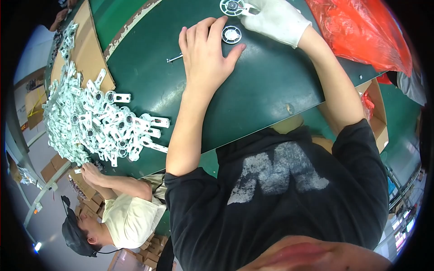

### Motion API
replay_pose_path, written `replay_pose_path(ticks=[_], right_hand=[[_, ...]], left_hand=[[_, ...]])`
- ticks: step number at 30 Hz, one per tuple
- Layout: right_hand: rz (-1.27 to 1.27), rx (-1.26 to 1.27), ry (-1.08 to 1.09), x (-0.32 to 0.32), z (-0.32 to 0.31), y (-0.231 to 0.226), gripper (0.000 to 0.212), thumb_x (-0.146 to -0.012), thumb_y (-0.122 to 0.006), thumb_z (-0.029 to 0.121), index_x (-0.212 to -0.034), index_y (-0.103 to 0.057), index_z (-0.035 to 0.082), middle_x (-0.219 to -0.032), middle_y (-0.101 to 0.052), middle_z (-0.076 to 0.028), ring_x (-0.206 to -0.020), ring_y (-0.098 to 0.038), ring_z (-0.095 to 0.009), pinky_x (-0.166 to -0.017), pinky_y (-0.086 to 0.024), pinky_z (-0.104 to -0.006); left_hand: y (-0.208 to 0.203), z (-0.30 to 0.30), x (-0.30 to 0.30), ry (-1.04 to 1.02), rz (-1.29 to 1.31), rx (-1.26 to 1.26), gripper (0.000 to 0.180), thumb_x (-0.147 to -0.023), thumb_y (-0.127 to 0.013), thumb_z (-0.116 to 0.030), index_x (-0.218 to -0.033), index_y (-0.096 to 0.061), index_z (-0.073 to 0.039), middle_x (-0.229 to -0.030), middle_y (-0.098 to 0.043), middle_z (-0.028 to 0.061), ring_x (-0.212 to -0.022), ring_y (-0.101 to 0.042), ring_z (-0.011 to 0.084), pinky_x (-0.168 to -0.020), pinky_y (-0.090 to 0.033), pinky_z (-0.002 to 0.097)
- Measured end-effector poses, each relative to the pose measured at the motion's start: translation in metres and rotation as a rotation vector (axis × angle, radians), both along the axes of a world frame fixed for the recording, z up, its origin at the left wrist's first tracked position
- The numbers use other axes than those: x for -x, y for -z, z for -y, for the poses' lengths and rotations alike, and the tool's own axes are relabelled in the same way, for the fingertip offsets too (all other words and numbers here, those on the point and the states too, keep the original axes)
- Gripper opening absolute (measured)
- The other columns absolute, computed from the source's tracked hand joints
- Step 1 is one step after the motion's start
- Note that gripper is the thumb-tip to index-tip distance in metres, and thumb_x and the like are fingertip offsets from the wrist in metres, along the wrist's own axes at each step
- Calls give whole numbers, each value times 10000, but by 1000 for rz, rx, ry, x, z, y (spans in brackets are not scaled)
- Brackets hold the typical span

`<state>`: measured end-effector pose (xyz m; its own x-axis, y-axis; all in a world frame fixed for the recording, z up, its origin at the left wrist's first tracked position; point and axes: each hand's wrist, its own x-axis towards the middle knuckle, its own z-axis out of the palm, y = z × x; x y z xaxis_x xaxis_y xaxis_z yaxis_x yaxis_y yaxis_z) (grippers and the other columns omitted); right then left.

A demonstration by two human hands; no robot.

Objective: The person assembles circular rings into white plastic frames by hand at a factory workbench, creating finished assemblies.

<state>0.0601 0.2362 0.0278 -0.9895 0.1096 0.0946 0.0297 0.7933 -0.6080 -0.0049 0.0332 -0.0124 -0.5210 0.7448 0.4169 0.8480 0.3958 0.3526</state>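
Observation:
My right hand [276,21], in a white glove, grips the short handle of a white plastic ring-shaped part [233,6] with a dark centre, at the far edge of the view. My left hand [205,45] is bare and rests palm down on the green table, fingers stretched and thumb apart. Between its index finger and thumb lies a round white spoked disc [232,35]. A thin metal rod-like piece [174,58] pokes out on the left side of this hand, its other end hidden behind it.
A big heap of white plastic parts [97,124] covers the table's left side, beside a cardboard sheet [88,49]. A red plastic bag [361,34] lies at the far right, above a cardboard box [379,115]. At the left, a co-worker [131,214] reaches into the heap.

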Motion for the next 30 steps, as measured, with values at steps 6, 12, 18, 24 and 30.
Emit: replay_pose_path(ticks=[6,12,18,24,30], right_hand=[[192,19,100,-7,7,-26,273,-871,-607,295,-971,-713,65,-931,-715,-196,-892,-689,-388,-799,-547,-467],[402,-58,86,-13,26,-27,381,-855,-646,303,-1187,-717,131,-961,-731,-184,-932,-704,-364,-845,-546,-403],[363,-47,-34,-18,33,-29,370,-837,-682,302,-1137,-714,88,-915,-727,-170,-855,-701,-374,-787,-557,-430],[381,11,-2,-17,34,-32,356,-831,-681,290,-1119,-718,85,-901,-723,-172,-829,-697,-375,-761,-551,-421],[274,20,55,-21,38,-25,308,-833,-676,276,-1059,-710,70,-856,-707,-172,-785,-690,-362,-735,-542,-419]], left_hand=[[2,2,4,61,52,-127,499,-788,-826,-235,-1228,-637,-96,-1158,-649,81,-1104,-588,303,-1114,-350,534],[-11,10,11,54,99,-367,605,-689,-907,-204,-1222,-669,-50,-1135,-648,94,-996,-618,275,-818,-522,366],[-14,15,11,152,166,-293,530,-675,-916,-207,-1146,-714,-71,-1118,-661,74,-986,-640,266,-814,-546,364],[-12,12,8,202,357,-338,508,-713,-890,-138,-1173,-698,-42,-1158,-722,123,-1021,-716,282,-869,-587,340],[-11,13,8,226,333,-382,512,-728,-875,-112,-1199,-689,-36,-1178,-722,133,-1035,-717,278,-886,-587,343]])
